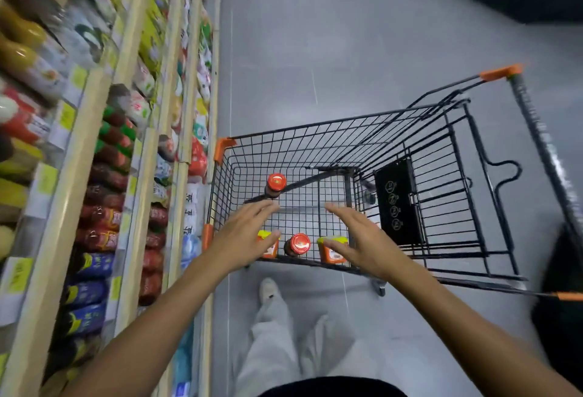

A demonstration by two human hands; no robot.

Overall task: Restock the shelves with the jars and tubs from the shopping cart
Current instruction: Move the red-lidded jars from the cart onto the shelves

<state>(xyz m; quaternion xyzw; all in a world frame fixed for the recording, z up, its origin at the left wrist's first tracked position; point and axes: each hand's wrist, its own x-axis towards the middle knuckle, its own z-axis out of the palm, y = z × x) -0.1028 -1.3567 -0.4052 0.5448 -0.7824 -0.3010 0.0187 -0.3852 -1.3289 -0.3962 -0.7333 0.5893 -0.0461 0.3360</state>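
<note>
Jars and tubs sit on the cart (419, 109) floor at centre frame: four in all. Two red-lidded jars, one far (276, 182) near the left wall, one near (298, 244) at the lower edge; two yellow-lidded orange tubs flank that near jar, a left tub (267, 244) and a right tub (332, 251). Both hands reach down into the basket with nothing in their grip: the left hand (246, 235) has fingers spread straight over the left tub, the right hand (359, 239) is equally splayed over the right tub. Judging by this, the step in hand is another pickup. Next, each hand likely has to drop lower and curl round a tub, then lift clear of the wire rim and turn toward the shelves (79, 131) along the left of frame.
</note>
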